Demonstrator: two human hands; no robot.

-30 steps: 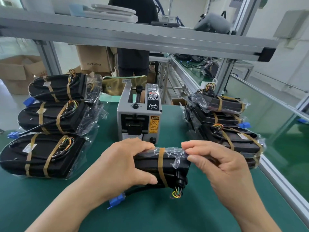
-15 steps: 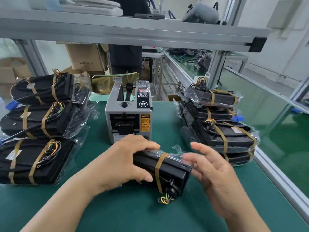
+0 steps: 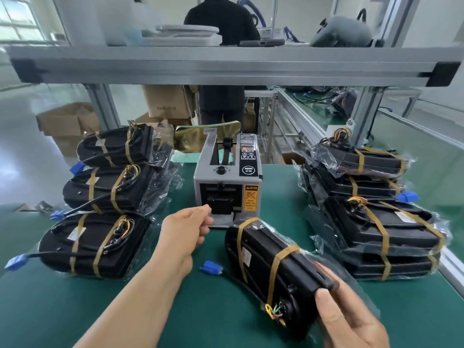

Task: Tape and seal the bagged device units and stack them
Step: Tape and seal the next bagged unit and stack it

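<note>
- Grey tape dispenser (image 3: 227, 182) — upright at mid-bench. The left hand (image 3: 184, 232) partly hides its front outlet, fingers curled at the slot; whether they pinch tape cannot be told.
- Three taped units (image 3: 100, 194) lie in a row at left; a stack of taped units (image 3: 371, 222) stands at right.
- Green mat (image 3: 75, 310) covers the bench, with an aluminium shelf (image 3: 226, 64) overhead. Cardboard boxes (image 3: 168, 101) and a person in dark clothing (image 3: 222, 18) are behind.
- Bagged unit (image 3: 266, 257) — black, in clear plastic, with two tan tape bands, coloured wires and a blue connector (image 3: 212, 267). It lies slantwise just before the dispenser, its near end gripped by the right hand (image 3: 351, 320).
</note>
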